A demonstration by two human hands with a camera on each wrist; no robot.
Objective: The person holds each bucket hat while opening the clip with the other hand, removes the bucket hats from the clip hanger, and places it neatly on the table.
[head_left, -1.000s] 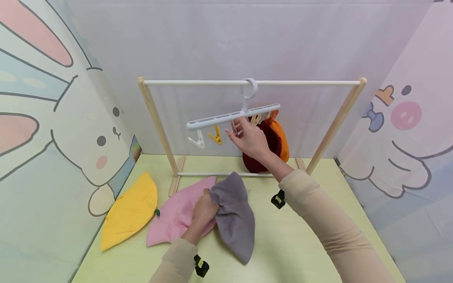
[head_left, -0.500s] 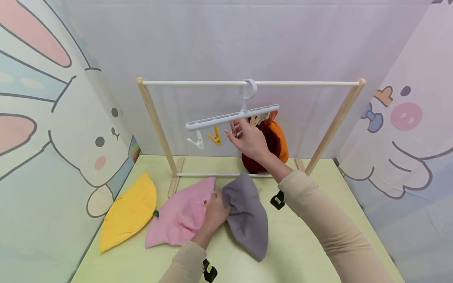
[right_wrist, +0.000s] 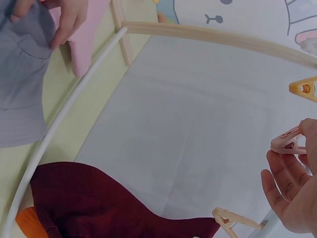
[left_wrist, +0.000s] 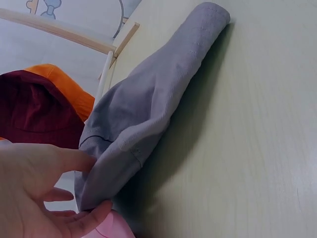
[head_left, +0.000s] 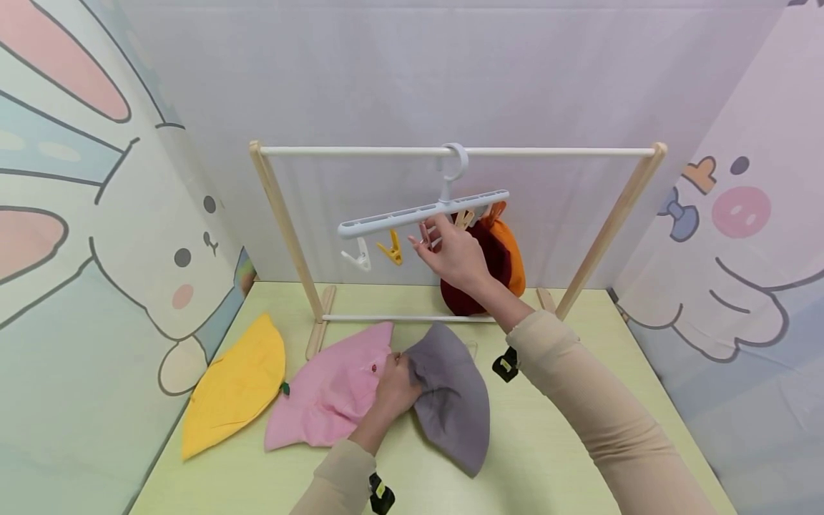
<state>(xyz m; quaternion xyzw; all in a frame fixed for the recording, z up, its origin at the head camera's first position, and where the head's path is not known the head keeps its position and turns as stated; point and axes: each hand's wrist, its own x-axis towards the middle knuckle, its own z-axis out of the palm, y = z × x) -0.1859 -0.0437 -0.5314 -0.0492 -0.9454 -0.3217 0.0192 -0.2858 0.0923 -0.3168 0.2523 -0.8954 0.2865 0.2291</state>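
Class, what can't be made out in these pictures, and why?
Head view: part of the maroon hat, behind the right forearm.
Head view: red mark on the pink hat, too small to identify.
Left wrist view: part of the gray hat, under the left hand.
Right wrist view: part of the pink clip, covered by the right hand.

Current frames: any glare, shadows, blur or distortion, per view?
Head: soft, even light, no obvious motion blur, slim shadow at the grey hat's lower left edge; left wrist: darker soft shadow alongside the hat, pale sheen on the table toward the right edge; right wrist: dimmer than head, lower white rod and wooden post look bowed, probably lens distortion.
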